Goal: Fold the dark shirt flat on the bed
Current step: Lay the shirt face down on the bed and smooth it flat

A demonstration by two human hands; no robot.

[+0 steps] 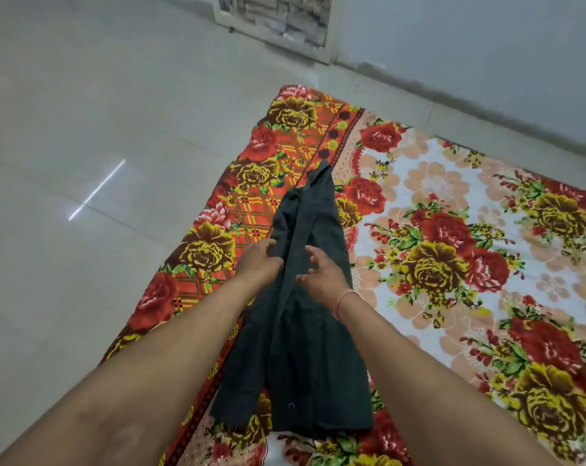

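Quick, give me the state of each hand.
Left hand: open, fingertips on the dark shirt, no grip.
Right hand: open, fingers spread above the shirt.

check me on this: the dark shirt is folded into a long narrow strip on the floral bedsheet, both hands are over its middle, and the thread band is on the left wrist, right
Not quite: the thread band is on the right wrist, not the left. The head view shows it just behind the right hand. The rest holds: the dark shirt lies as a long narrow strip on the floral bedsheet, with the left hand also over its middle.

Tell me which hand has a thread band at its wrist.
The right hand; a pinkish band circles its wrist, while the left hand has a bare wrist.
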